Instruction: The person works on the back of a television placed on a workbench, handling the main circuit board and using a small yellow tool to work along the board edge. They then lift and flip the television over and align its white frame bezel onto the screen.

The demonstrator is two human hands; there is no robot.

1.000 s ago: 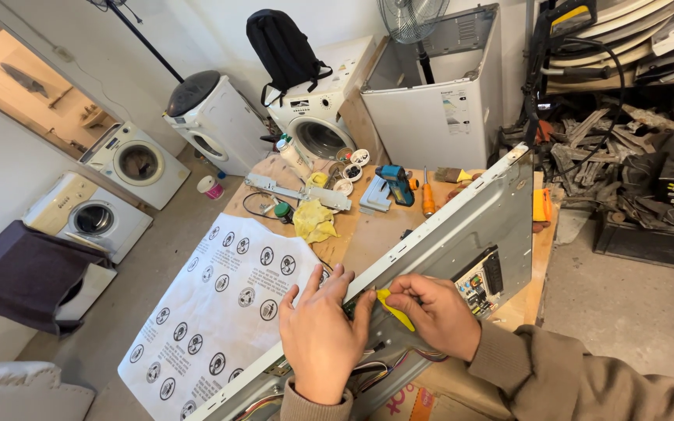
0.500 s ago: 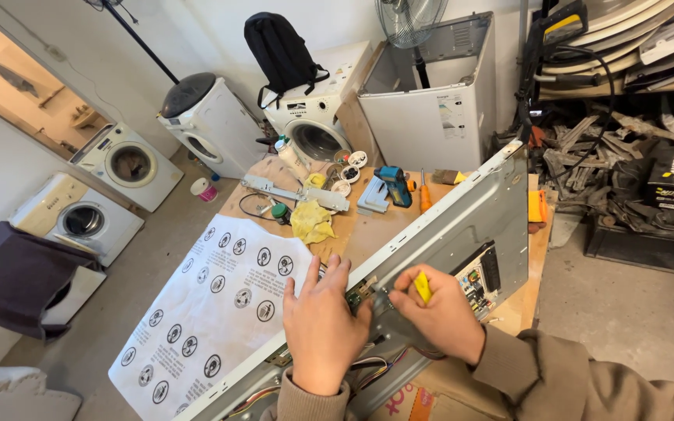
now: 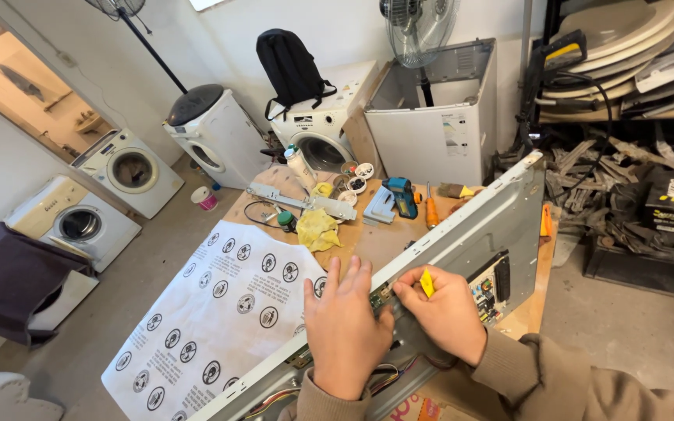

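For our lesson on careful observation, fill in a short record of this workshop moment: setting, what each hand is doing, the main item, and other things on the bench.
setting: repair workshop with washing machines on the floor
left hand: pressed flat on the grey metal panel
right hand: pinching a small yellow tool at the panel's edge
main item: the panel, tilted on the wooden workbench, wires showing beneath
also on bench: white printed sheet, yellow cloth, blue cordless drill

hands (image 3: 395, 323) on panel (image 3: 462, 242), sheet (image 3: 220, 312) left, drill (image 3: 399, 195) behind
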